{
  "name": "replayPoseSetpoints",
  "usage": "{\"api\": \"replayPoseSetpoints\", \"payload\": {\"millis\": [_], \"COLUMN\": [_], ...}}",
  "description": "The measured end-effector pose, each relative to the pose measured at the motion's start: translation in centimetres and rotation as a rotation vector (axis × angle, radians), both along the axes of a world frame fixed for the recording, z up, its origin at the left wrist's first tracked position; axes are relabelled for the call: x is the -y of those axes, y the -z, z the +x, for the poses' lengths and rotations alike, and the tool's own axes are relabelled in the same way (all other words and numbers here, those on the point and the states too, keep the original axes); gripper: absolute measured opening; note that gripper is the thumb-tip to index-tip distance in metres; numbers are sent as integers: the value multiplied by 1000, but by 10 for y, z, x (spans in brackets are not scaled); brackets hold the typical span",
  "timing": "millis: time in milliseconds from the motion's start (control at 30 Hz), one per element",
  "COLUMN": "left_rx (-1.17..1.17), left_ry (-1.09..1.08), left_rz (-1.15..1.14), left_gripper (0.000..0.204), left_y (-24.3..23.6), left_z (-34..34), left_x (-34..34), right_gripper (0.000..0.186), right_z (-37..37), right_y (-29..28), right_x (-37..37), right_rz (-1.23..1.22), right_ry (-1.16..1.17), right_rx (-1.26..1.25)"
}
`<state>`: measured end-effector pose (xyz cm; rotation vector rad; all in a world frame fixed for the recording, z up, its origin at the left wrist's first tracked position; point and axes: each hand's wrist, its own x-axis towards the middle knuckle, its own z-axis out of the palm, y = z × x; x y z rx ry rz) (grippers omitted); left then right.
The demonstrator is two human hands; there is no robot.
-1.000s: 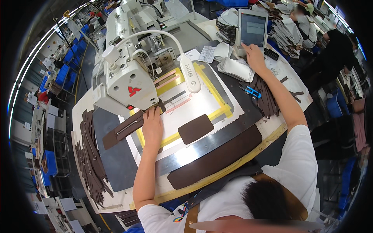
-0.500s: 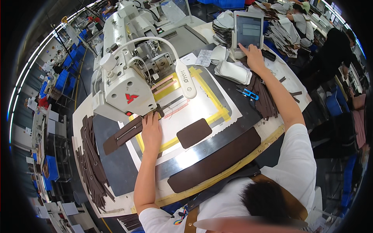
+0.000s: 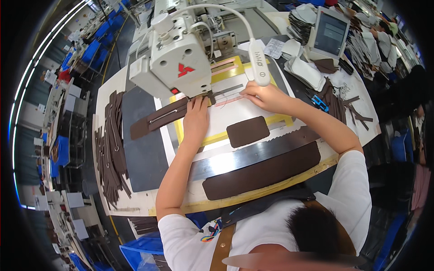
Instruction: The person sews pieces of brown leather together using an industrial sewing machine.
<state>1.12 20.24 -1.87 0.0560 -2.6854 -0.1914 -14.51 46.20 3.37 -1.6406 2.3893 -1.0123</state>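
Press L hand [image 3: 197,118] flat, fingers slightly apart, on brown zip strip [image 3: 166,117] beside sewing machine [image 3: 178,65] head, so it shouldn't skew; your R hand's [image 3: 266,97] fingers bunch nr pink strip [image 3: 229,101], grip unclear, can't tell.

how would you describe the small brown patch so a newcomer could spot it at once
Find the big white sewing machine, then, lower right in the picture, the yellow-taped white sheet. The brown patch lies toward that sheet's lower side, just before the shiny metal strip. It is a short rounded rectangle, while the brown panel on the strip's other side is far longer.
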Motion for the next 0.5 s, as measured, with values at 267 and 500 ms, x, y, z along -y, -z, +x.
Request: {"api": "replayPoseSetpoints", "payload": {"millis": [267, 500], "left_rx": [-40, -48], "left_ry": [21, 18], "left_rz": [-44, -45], "left_gripper": [46, 47], "left_y": [2, 1], "left_z": [5, 5], "left_x": [1, 1], "right_gripper": [30, 33], "right_z": [7, 7], "right_y": [41, 51], "right_x": [80, 86], "right_rz": [-92, -197], "right_ry": [-102, -87], "right_rx": [-247, -323]}}
